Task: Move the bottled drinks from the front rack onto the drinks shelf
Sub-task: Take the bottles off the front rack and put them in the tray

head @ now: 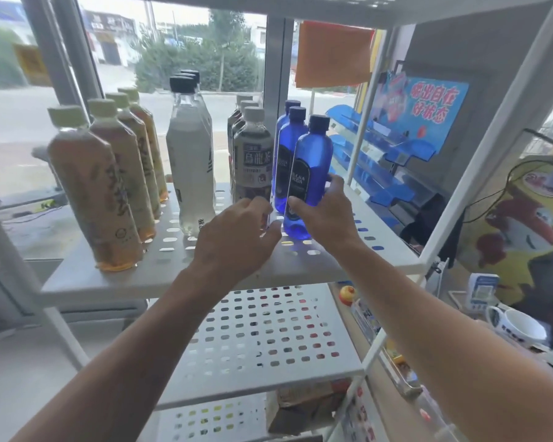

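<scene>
Right grip (324, 212) wraps the lower body of the front blue plastic soda bottle (307, 173), upright on the white perforated metal shelf (173, 237), long axis vertical. Left grip (237, 237) hangs loosely curled and empty just left, beside the dark oolong tea bottle (253, 161).

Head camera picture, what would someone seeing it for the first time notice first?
Most striking is the front blue bottle, vivid against the white perforated shelf, with the right hand curled round its lower half at the shelf's right end. The left hand sits just beside it, by the base of the dark tea bottle. To the left stand a white bottle row and a diagonal row of amber tea bottles.
</scene>
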Demonstrator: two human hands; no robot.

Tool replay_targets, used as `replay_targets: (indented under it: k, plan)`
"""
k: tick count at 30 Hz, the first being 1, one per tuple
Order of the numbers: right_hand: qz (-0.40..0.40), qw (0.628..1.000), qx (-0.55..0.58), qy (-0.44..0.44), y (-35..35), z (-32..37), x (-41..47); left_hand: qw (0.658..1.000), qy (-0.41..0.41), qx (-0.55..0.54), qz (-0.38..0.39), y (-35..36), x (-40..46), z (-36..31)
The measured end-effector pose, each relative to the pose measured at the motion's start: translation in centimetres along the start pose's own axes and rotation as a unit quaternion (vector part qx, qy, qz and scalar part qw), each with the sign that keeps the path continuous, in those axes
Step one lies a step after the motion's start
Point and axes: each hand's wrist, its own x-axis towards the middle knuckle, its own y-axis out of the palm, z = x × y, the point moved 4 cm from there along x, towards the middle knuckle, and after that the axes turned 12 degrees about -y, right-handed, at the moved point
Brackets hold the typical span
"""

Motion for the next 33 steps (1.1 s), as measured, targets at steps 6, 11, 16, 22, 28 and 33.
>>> replay_targets:
  k: [6, 11, 16, 22, 28, 33]
  plan:
    - [0.002, 0.990, 0.137, 0.018, -5.1, 1.1, -4.1, 0.971, -0.012, -0.231, 0.061, -0.1, 0.7, -2.1]
    - [0.027, 0.974, 0.223, 0.021, -9.0, 2.2, -7.6, 0.901, 0.024, -0.387, 0.194, 1.5, -0.3, -6.1]
    - [0.051, 0.961, 0.267, 0.042, -11.4, 1.5, -11.6, 0.830, 0.040, -0.489, 0.264, 2.9, -2.5, -10.1]
    - [0.011, 0.956, 0.284, 0.074, -15.9, -0.5, -17.8, 0.769, 0.044, -0.530, 0.355, 5.3, -7.1, -15.0]
    - [-0.057, 0.963, 0.229, 0.133, -20.9, -2.6, -22.9, 0.728, 0.036, -0.533, 0.430, 8.9, -11.8, -19.7]
    - [-0.134, 0.949, 0.215, 0.189, -24.1, -4.8, -27.4, 0.692, 0.037, -0.505, 0.514, 12.6, -16.3, -23.6]
